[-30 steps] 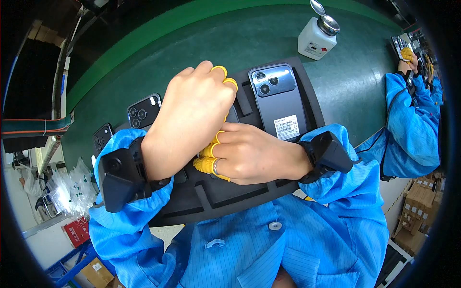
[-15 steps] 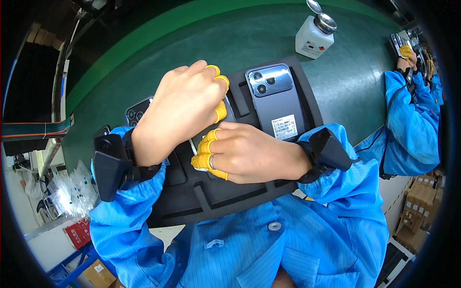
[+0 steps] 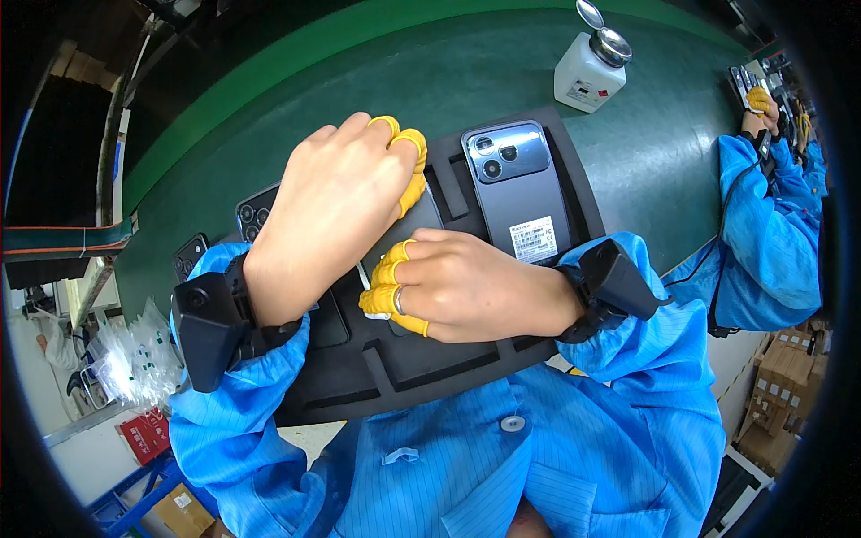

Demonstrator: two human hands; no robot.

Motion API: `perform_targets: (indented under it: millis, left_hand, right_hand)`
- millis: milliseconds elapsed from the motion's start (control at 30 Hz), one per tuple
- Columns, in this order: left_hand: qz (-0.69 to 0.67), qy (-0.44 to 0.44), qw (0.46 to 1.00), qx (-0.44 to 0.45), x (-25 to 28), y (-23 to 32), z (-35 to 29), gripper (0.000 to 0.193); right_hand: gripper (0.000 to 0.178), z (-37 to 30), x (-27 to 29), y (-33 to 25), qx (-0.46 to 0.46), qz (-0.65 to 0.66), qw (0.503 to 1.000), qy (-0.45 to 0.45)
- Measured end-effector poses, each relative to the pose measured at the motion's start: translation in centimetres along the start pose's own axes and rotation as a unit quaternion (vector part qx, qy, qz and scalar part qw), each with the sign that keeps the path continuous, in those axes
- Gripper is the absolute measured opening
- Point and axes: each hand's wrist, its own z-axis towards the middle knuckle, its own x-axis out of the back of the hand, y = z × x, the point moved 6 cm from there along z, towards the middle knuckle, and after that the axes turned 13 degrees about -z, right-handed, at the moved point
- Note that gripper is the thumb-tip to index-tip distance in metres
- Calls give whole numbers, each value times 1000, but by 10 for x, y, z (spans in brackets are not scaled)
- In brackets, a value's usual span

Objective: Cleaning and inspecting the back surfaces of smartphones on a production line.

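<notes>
My left hand [image 3: 345,193], in yellow finger cots, is closed with its fingers curled down over the middle dark phone [image 3: 421,221]; the fingertips and anything in them are hidden. Nearer to me, my right hand [image 3: 471,287], also in yellow cots, has its fingers pressed together over the same phone. A scrap of white shows under these fingers, too little to name. Both hands are above a black foam tray [image 3: 430,354]. To their right a dark blue phone [image 3: 529,202] lies back up in its slot, with a white label. Another dark phone [image 3: 257,211] is partly covered by my left arm.
A white bottle with a metal lid [image 3: 590,76] stands on the green table [image 3: 359,67] at the far right. Beyond my left sleeve lie another phone [image 3: 190,255] and clear plastic bags [image 3: 134,359]. A co-worker's blue sleeve [image 3: 767,242] is at the right.
My left hand has shifted slightly left, and its yellow-covered fingers have tilted a little. The right hand stays almost in place over the middle phone.
</notes>
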Motion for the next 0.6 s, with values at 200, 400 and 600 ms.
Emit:
perform_targets:
  millis: [200,400,600]
  left_hand:
    - [17,3,1000,-4,3,3,-3,24]
    - [-38,-22,999,26,-1,-4,3,22]
    - [-65,-32,997,41,-2,-7,2,20]
  right_hand:
    - [8,1,1,-1,-1,1,1000,-1]
    - [7,0,0,0,-4,1,1000,-5]
    - [7,-1,-2,1,-3,3,1000,-4]
